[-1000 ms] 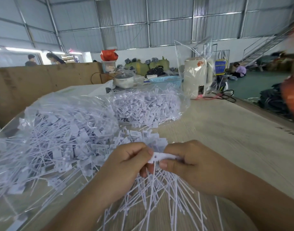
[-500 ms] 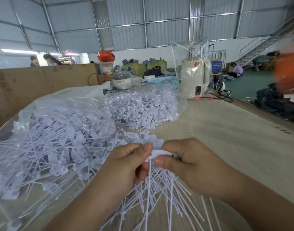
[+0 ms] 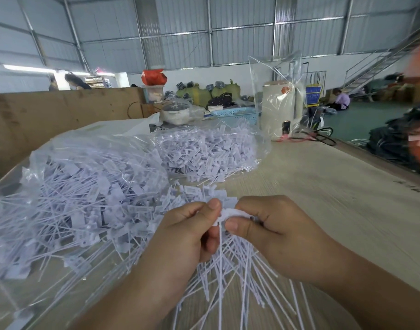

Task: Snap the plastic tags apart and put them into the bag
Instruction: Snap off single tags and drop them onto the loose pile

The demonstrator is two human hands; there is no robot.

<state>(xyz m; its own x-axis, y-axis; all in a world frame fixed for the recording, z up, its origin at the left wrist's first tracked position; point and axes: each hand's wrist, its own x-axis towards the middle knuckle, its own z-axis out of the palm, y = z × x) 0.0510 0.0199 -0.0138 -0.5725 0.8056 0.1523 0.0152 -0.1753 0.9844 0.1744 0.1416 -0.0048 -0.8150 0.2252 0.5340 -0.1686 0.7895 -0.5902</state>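
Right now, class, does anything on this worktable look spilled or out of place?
Yes. Loose white tags lie on the bare table between the two clear bags, outside both. Otherwise both hands pinch one tag strip normally.

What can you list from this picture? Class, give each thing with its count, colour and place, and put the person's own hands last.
Bunch of joined tags: one, white, held between both hands, tails fanning toward the camera.
Near bag: one, clear, left on the table, full of white tags.
Far bag: one, clear, behind the near bag, also holding white tags.
Table: one, pale wood, under everything.
Basket: one, light blue, far end of the table.
Pot: one, white with a glass lid, left of the basket.
Upright empty bag: one, clear, right of the basket.
Left hand: pinching the bunch's head.
Right hand: pinching it from the other side.
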